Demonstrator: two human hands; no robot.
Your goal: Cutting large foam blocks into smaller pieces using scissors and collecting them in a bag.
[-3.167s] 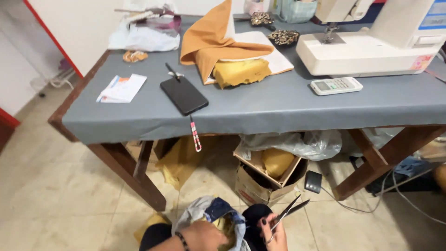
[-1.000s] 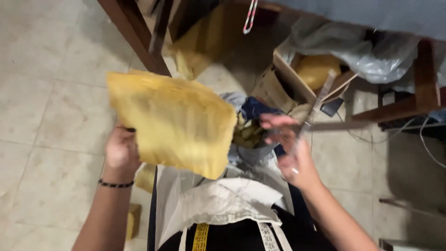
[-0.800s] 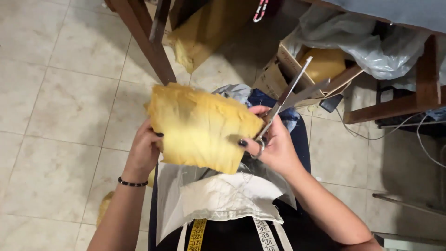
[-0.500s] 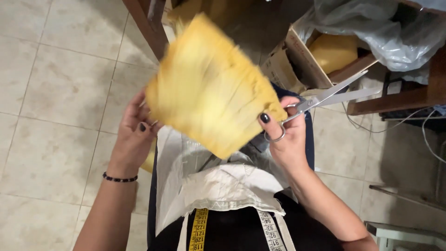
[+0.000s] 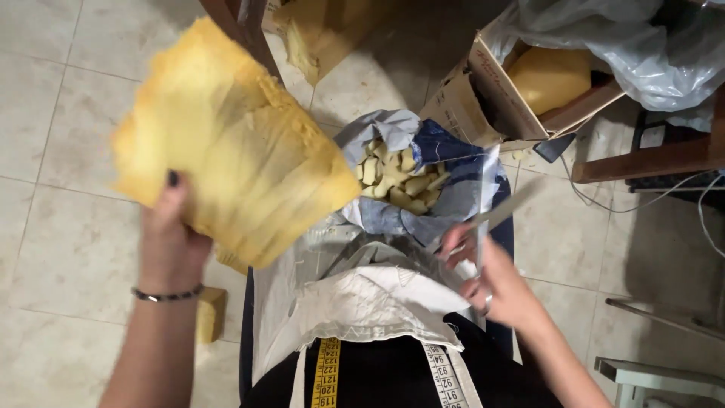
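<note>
- Left hand (image 5: pixel 170 242) grips foam sheet (image 5: pixel 226 143), upper left.
- Right hand (image 5: pixel 491 283) holds scissors (image 5: pixel 491 219).
- Risk: blurred blades could nick fingers.

Foam sheet (image 5: pixel 234 143) up on the left, scissors (image 5: pixel 491 219) on the right, bag of foam bits (image 5: pixel 396 177) between them, cardboard box (image 5: pixel 521 87) beyond.
</note>
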